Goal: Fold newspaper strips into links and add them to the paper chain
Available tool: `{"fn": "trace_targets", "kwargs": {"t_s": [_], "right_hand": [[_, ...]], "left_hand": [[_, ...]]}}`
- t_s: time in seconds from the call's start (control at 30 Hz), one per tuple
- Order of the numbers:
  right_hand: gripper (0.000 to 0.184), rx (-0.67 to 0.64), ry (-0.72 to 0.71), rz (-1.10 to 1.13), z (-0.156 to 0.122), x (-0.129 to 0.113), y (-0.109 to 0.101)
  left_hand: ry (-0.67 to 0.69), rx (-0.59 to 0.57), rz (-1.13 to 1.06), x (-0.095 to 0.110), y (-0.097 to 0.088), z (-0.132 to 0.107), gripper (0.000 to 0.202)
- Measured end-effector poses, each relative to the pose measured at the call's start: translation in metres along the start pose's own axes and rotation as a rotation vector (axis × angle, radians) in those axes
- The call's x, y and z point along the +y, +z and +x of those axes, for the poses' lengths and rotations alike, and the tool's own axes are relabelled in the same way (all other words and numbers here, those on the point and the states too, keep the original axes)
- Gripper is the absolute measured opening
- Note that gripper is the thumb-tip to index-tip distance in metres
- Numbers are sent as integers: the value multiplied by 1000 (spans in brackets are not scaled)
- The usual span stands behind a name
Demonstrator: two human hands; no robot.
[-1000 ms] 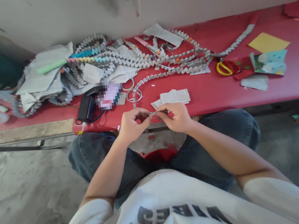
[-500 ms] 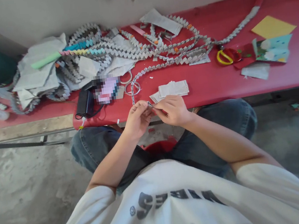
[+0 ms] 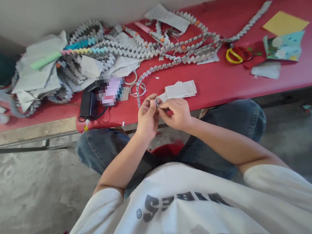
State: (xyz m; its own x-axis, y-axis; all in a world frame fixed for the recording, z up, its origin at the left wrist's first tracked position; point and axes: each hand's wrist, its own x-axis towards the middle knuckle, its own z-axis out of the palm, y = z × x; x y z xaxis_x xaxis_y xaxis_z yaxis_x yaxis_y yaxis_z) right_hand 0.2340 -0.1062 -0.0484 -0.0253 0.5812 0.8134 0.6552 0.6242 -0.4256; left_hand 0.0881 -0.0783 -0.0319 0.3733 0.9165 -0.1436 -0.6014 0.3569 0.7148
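Observation:
My left hand (image 3: pixel 146 117) and my right hand (image 3: pixel 176 113) meet at the near edge of the red table (image 3: pixel 227 83). Both pinch the near end of a folded paper chain (image 3: pixel 149 71), which runs from my fingers up across the table to the pile of chains at the back. A small folded grey paper piece (image 3: pixel 157 102) sits between my fingertips. Just beyond my right hand lies a small stack of cut paper strips (image 3: pixel 179 89). I sit with my knees under the table edge.
A heap of woven paper chains and newspaper sheets (image 3: pixel 78 62) covers the back left. A black charger and a phone (image 3: pixel 103 93) lie left of my hands. Yellow-handled scissors (image 3: pixel 234 55) and coloured paper (image 3: pixel 285 36) lie to the right. The floor is bare concrete.
Both hands have lifted slightly toward the table edge and drawn closer together, turning the chain end between the fingers. The camera has tilted, so the table sits higher in view.

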Motion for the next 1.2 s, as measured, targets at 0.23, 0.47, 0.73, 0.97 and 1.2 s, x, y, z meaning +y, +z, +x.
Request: {"fn": "trace_targets", "kwargs": {"t_s": [0.23,0.47,0.73,0.97,1.2], "right_hand": [[19,-28,84,-20,-10,-1,9],[28,-44,238,20,-10,-9,14],[46,-190,697,532,3,-14,1],[53,-292,951,814,19,-18,-15],[50,-404,989,805,29,-16,-31]], "left_hand": [[103,40,157,1,-11,2,49],[364,124,398,-10,-21,9,48],[611,85,646,1,-30,12,28],[729,-355,841,20,-34,14,18],[892,-389,1043,33,-43,17,18]]}}
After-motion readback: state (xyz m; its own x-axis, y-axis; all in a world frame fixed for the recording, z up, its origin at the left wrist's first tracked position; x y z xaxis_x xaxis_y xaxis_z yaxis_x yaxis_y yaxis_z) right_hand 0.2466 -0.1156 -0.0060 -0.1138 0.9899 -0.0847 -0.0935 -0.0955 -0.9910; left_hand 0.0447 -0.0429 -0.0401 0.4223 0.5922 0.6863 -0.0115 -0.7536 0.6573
